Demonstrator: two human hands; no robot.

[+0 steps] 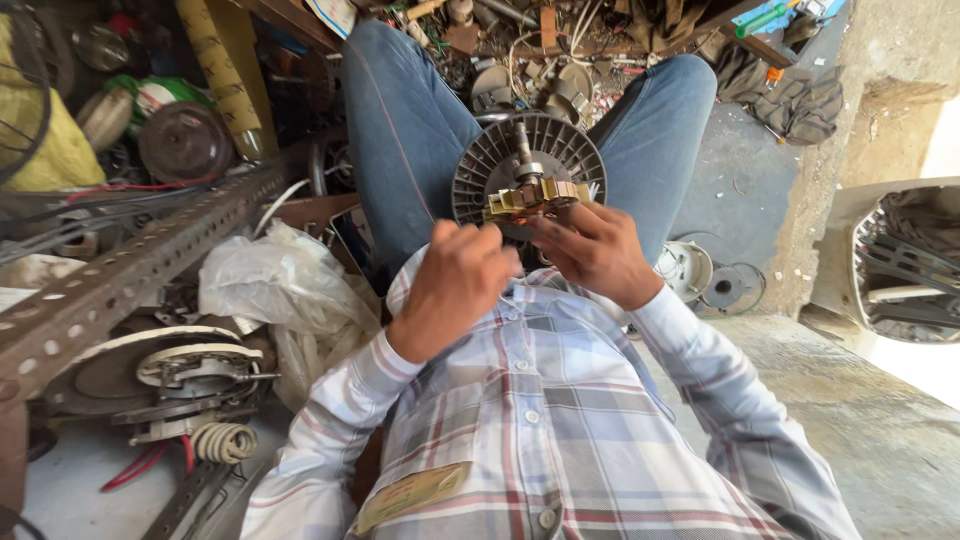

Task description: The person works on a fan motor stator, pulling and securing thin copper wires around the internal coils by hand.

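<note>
My left hand [455, 283] and right hand [592, 252] both pinch the brass-coloured bracket [535, 198] on the finned round motor part [528, 165]. The part rests between my knees. A white plastic bag [280, 285] lies at left.

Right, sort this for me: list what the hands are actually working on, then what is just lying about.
In hand:
left hand
right hand
finned grey rotor
brass-coloured part on its shaft

Lying about:
white plastic bag
perforated metal angle bar
coiled spring
round metal plates
grey cloth

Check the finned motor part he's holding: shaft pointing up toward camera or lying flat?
Tilted up toward the camera: the finned motor part shows its round face, and the shaft sticks out of its centre.
</note>
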